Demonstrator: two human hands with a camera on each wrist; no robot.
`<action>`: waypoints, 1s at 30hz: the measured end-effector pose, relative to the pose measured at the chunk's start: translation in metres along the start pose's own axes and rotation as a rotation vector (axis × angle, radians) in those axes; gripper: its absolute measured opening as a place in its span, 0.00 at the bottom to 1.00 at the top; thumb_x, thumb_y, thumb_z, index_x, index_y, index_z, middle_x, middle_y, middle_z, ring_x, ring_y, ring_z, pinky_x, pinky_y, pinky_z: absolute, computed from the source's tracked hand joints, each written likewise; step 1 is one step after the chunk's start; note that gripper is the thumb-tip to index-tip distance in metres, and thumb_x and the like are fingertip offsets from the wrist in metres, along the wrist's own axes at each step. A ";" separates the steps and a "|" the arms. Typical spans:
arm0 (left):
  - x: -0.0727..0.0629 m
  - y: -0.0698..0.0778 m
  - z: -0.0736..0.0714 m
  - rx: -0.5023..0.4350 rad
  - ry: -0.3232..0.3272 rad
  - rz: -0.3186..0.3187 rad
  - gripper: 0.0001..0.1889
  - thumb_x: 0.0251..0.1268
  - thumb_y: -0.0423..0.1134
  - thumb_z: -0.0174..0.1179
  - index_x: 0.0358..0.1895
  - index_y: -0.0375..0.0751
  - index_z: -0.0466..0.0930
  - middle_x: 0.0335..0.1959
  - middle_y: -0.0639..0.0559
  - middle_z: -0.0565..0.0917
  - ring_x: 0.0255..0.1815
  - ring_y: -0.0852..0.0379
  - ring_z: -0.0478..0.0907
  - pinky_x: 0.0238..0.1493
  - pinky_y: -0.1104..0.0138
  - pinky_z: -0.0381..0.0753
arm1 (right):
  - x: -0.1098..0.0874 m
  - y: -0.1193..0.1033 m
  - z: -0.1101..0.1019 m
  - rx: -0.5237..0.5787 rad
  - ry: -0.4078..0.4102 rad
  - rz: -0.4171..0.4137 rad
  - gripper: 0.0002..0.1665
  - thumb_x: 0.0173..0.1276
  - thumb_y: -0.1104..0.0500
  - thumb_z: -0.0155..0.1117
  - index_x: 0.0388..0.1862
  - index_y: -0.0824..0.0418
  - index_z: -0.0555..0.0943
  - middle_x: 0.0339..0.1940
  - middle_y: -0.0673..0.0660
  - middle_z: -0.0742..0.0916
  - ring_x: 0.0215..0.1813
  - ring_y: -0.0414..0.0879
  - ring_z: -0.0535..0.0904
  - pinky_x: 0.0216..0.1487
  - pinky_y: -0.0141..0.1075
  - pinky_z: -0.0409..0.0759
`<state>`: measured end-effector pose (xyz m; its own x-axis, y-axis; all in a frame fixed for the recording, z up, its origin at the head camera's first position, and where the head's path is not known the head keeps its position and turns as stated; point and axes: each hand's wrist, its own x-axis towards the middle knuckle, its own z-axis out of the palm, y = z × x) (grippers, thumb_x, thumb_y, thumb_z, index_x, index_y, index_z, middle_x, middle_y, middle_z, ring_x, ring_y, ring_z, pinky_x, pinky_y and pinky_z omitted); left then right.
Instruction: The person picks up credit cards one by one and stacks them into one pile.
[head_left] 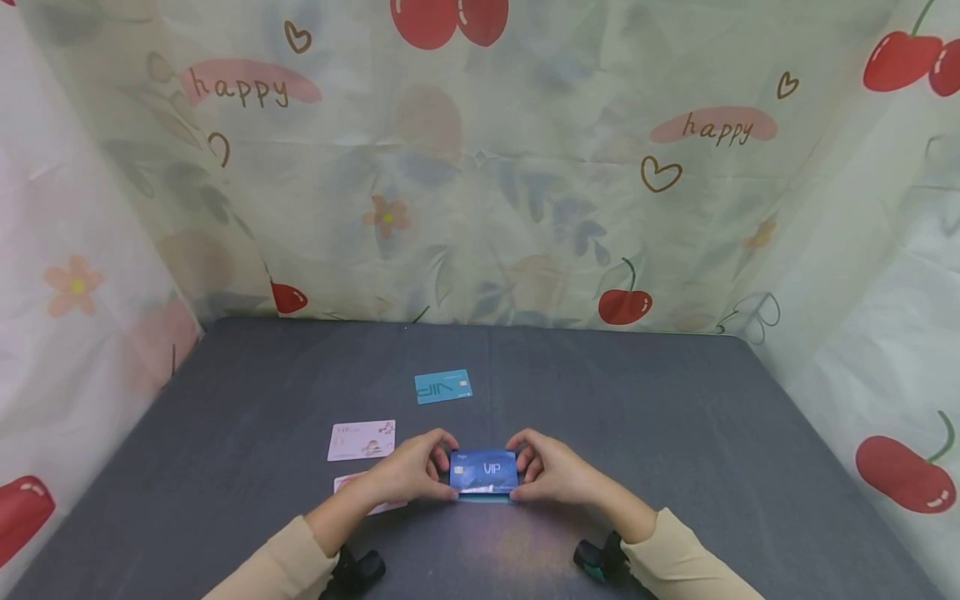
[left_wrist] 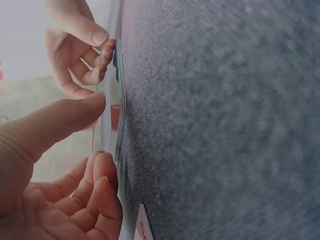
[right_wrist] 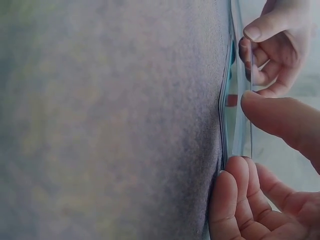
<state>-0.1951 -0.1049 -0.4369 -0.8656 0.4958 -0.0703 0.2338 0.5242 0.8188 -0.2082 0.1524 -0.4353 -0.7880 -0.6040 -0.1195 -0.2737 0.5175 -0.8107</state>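
Observation:
A dark blue VIP card is held by its two short sides near the front middle of the table. My left hand pinches its left side, thumb at the near corner and fingers at the far one. On the opposite side my right hand pinches it the same way. Both wrist views show the card edge-on, raised off the table. Below it lies a thin stack of cards, apart from the held card; a teal edge peeks out in the head view. The faces of the stacked cards are mostly hidden.
A teal VIP card lies farther back. To the left is a pink VIP card, with another pink card partly covered by my left forearm. Printed curtains enclose the dark grey table at the back and sides.

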 end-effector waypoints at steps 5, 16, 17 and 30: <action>0.000 -0.001 0.002 0.002 -0.009 -0.018 0.28 0.43 0.34 0.72 0.51 0.34 0.71 0.31 0.49 0.75 0.23 0.62 0.69 0.24 0.74 0.68 | 0.000 0.000 0.001 -0.016 0.000 -0.005 0.32 0.50 0.63 0.73 0.52 0.68 0.70 0.34 0.58 0.79 0.31 0.38 0.75 0.33 0.26 0.75; 0.001 0.000 0.003 0.013 -0.027 -0.031 0.29 0.43 0.34 0.72 0.51 0.34 0.71 0.31 0.48 0.75 0.24 0.61 0.69 0.24 0.73 0.67 | -0.001 0.000 0.001 -0.037 0.007 -0.019 0.31 0.48 0.62 0.74 0.50 0.68 0.71 0.35 0.60 0.79 0.31 0.40 0.74 0.33 0.26 0.74; 0.001 0.000 0.003 0.015 -0.026 -0.031 0.29 0.43 0.34 0.72 0.51 0.34 0.71 0.31 0.48 0.75 0.24 0.61 0.69 0.24 0.73 0.67 | -0.001 0.000 0.001 -0.042 0.006 -0.018 0.32 0.48 0.62 0.74 0.50 0.68 0.71 0.35 0.60 0.79 0.31 0.40 0.74 0.33 0.25 0.74; 0.002 0.000 0.006 0.052 -0.018 -0.042 0.28 0.43 0.35 0.72 0.50 0.34 0.72 0.30 0.50 0.74 0.25 0.60 0.69 0.26 0.72 0.67 | 0.001 0.003 0.002 -0.100 0.002 0.013 0.31 0.48 0.60 0.75 0.50 0.66 0.72 0.35 0.56 0.78 0.31 0.39 0.73 0.32 0.26 0.73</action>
<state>-0.1946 -0.1002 -0.4405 -0.8670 0.4850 -0.1146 0.2206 0.5797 0.7844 -0.2085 0.1520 -0.4387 -0.7929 -0.5956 -0.1288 -0.3167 0.5833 -0.7480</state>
